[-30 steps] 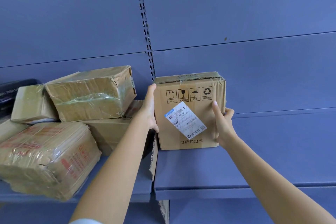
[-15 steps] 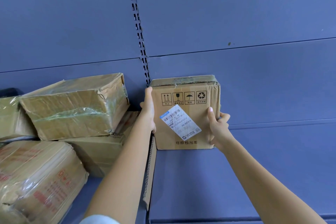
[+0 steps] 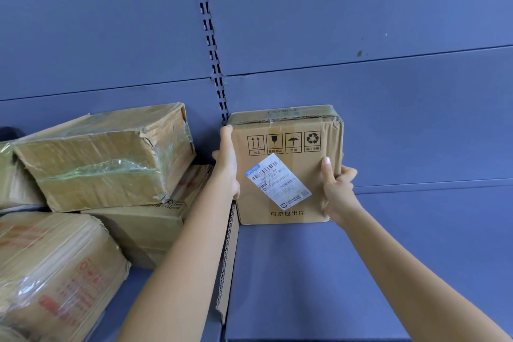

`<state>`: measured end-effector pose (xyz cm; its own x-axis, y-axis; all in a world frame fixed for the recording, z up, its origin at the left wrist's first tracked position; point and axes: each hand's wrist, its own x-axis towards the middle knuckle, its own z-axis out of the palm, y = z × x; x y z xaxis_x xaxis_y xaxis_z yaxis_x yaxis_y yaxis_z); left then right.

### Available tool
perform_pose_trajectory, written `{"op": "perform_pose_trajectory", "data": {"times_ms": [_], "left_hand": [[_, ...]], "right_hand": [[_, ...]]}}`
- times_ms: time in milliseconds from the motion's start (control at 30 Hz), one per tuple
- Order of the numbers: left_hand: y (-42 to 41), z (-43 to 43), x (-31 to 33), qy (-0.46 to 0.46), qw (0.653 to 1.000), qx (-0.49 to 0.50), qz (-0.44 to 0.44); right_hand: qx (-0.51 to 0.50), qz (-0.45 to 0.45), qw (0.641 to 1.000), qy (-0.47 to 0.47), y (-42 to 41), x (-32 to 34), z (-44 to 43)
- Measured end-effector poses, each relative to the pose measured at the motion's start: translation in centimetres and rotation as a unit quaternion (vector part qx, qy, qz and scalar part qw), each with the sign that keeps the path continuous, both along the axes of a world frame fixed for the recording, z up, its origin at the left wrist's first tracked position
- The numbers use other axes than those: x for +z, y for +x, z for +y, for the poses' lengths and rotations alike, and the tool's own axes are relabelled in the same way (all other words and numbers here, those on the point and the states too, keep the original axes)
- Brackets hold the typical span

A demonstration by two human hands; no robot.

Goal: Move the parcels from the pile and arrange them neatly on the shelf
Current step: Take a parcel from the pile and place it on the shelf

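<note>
A square cardboard parcel (image 3: 288, 144) with a slanted white shipping label and printed handling icons stands upright on the blue shelf (image 3: 319, 272), its back against the rear panel beside the slotted upright. My left hand (image 3: 226, 164) lies flat along the parcel's left side, fingers straight. My right hand (image 3: 334, 186) grips its right edge, thumb on the front face and fingers curled round the side.
Several taped cardboard boxes are stacked at the left: a crumpled one (image 3: 105, 158) on top, a flatter one (image 3: 150, 228) beneath, a wrapped one with red print (image 3: 55, 272) in front. A corrugated cardboard strip (image 3: 226, 264) stands at the shelf divider. Bare shelf lies to the parcel's right.
The parcel has gone further back against the rear panel with both hands on its sides. The view has moved closer and shifted right, so the left stack sits lower.
</note>
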<state>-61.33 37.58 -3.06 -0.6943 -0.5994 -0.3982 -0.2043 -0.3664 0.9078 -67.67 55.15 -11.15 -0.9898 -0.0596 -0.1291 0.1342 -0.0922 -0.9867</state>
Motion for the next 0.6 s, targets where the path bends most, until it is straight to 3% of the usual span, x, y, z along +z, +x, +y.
{"op": "perform_pose_trajectory", "data": {"times_ms": [600], "left_hand": [[0.60, 1.12, 0.63, -0.020, 1.000, 0.021, 0.006]], "right_hand": [[0.014, 0.001, 1.000, -0.014, -0.71, -0.11, 0.15]]}}
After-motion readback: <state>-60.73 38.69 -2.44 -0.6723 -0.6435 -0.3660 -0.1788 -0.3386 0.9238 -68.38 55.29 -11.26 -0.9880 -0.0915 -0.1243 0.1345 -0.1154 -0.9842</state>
